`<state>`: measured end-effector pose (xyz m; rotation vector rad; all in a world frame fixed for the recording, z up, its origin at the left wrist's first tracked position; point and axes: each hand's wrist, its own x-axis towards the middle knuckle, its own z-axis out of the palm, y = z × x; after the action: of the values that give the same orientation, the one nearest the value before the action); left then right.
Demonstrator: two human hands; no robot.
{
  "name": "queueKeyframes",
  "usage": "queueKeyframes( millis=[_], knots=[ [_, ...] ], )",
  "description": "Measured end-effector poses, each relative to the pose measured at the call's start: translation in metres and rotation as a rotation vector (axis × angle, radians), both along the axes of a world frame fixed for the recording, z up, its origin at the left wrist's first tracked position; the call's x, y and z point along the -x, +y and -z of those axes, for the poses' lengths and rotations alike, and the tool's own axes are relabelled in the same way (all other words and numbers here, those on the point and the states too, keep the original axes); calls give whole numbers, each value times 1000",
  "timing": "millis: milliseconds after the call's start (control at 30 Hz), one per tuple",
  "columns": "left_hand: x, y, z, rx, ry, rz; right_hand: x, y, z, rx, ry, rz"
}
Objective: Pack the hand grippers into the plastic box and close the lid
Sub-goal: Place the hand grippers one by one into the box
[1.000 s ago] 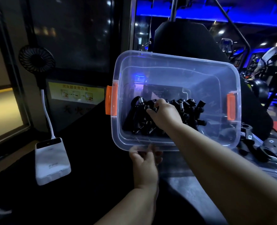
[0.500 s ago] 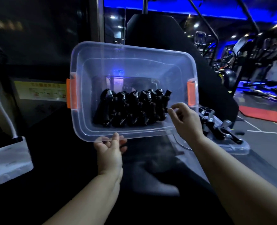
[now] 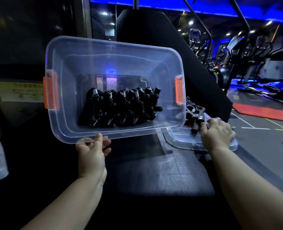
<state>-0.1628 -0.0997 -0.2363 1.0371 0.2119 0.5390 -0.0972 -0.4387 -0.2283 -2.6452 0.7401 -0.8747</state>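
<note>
Your left hand (image 3: pixel 91 151) grips the plastic box (image 3: pixel 114 44), tilted toward you for loading; your right hand (image 3: pixel 217 132) seemingly pinches a hand gripper (image 3: pixel 197 121).

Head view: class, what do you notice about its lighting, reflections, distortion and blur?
Head view: dim, with blue ceiling light; a blue glint on the plastic box; the black hand grippers show little detail. Head view: wide lens bows the box rim; the left edge is smeared.
</note>
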Motion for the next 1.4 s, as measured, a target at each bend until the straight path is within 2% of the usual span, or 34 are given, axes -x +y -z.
queueKeyframes(
  millis=[133,200,300,700,1033,1267,1400],
  knots=[
    [0,0,0,-5,13,4,-2,-8,5,-174,224,168],
    [1,0,0,-1,20,7,-4,-12,6,-262,274,207],
    [2,0,-1,0,22,4,-5,-16,8,-256,307,226],
    [3,-1,-1,5,22,4,2,-9,1,-203,209,141],
    [2,-1,-2,10,15,9,13,-6,-2,-278,89,42],
    [3,0,0,8,18,15,19,3,-1,-253,-4,-30],
    [4,0,0,14,17,19,15,7,4,-315,7,-49]
  ],
)
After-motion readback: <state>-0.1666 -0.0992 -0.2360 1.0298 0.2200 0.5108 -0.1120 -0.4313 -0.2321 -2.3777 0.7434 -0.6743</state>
